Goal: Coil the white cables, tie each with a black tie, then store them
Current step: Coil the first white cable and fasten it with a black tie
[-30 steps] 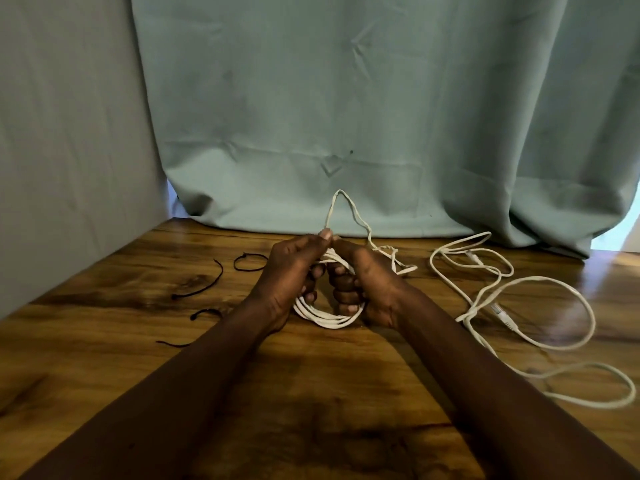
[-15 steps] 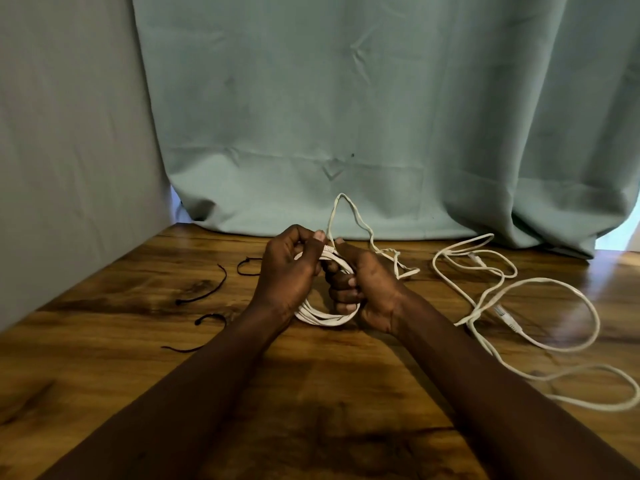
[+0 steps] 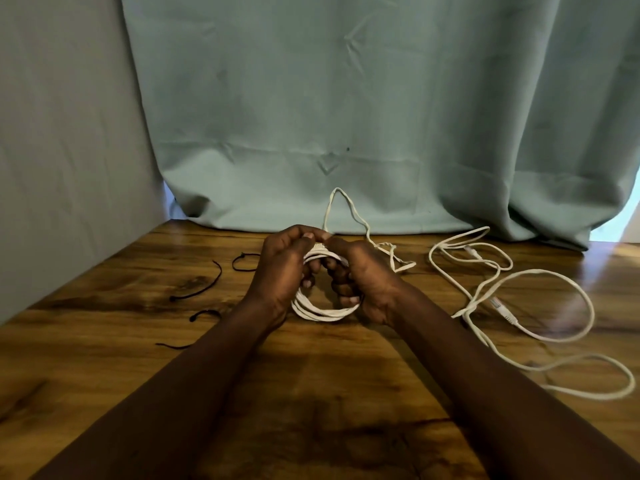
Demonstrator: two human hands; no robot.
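Both hands mid-table, gripping one coiled white cable (image 3: 325,311) between them; left hand (image 3: 282,271) wrapped round coil's left side, fingers curled through the loop, thumb pinching at top; right hand (image 3: 363,282) clamped on right side, fingers hooked inside the loop, thumb meeting left thumb at top. Coil held roughly upright, several turns stacked, lower arc showing between wrists just above wooden table (image 3: 104,358). Loose tail (image 3: 346,202) of same cable rising from the pinch point into a tall narrow loop in front of teal curtain (image 3: 346,116), then dropping right onto table behind right hand. Second white cable (image 3: 540,296) lying uncoiled on table to the right, well apart from hands, sprawled in big loops, connector (image 3: 502,308) visible among them. Black ties on table left of hands: one curled in a small ring (image 3: 244,261) near left hand, one long curved (image 3: 201,285) further left, one short (image 3: 204,313) below it, another thin one (image 3: 173,346) nearest the left forearm. Grey wall (image 3: 62,133) on left
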